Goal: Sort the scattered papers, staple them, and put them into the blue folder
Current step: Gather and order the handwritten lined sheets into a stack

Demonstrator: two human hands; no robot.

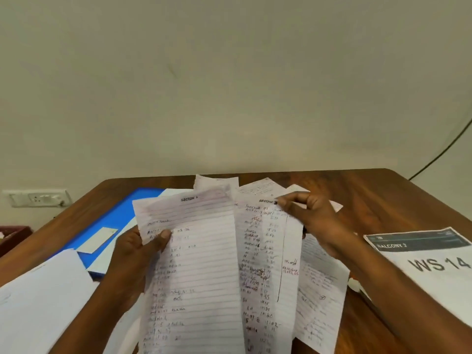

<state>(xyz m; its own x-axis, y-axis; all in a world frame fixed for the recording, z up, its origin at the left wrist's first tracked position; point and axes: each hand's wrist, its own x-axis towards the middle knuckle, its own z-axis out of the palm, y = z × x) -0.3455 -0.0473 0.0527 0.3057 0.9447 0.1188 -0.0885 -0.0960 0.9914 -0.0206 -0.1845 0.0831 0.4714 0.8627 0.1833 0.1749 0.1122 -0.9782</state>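
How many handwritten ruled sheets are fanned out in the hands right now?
At least 3: the "Section 1" sheet gripped by the left hand, a middle sheet pinched by the right hand, and a rightmost sheet. More edges behind may be further sheets.

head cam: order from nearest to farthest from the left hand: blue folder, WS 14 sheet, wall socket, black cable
1. Blue folder: just left of and beyond the left hand, on the table.
2. Wall socket: far left, on the wall behind the table edge.
3. WS 14 sheet: across the table, on the right side.
4. Black cable: far right, against the wall.
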